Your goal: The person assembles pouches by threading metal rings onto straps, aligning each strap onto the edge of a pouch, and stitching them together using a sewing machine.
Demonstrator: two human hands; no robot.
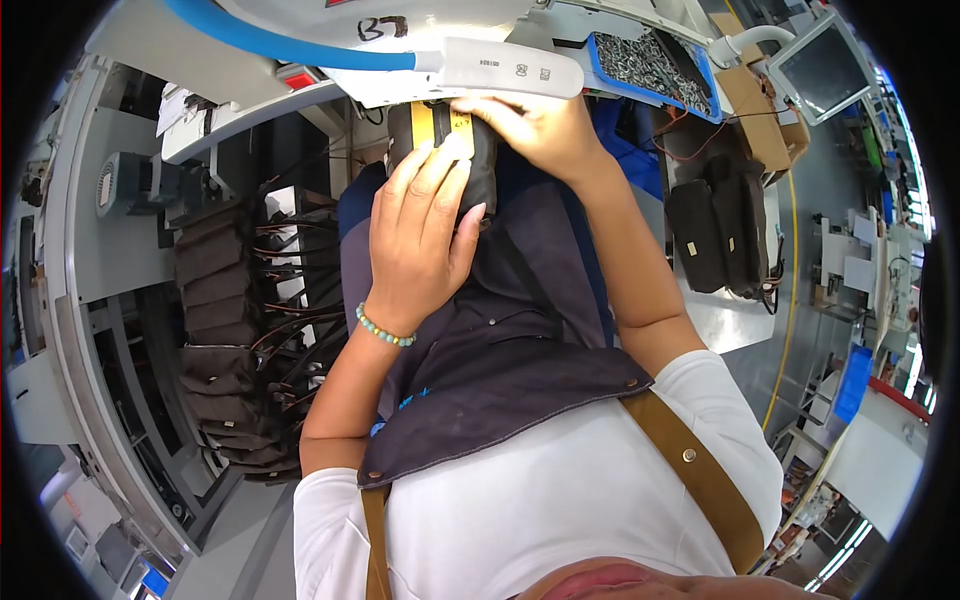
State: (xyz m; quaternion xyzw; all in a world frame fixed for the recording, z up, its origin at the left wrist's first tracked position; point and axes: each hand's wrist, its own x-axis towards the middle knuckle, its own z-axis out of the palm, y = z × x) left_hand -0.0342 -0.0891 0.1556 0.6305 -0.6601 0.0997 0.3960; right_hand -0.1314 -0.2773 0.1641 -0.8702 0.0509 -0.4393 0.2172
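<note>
A black, fabric-like padded pack [482,170] with yellow strips [423,126] lies above my lap, its far end close under the machine's front edge. My left hand [418,225] rests on the pack with long fingers stretched over the yellow part; its thumb lies along the pack's right side. At the far right end of the pack, my right hand [545,135] is bent, its fingertips closed on the edge. Part of its thumb and fingers is hidden. Just above that hand is a white machine arm [512,68] joined to a blue tube [290,45].
A blue tray [655,70] of small metal parts stands at back right, near a monitor [822,68] and cardboard boxes [752,120]. Several similar black packs [215,270] with wires are stacked at left. More black packs [718,225] lie on a metal surface at right.
</note>
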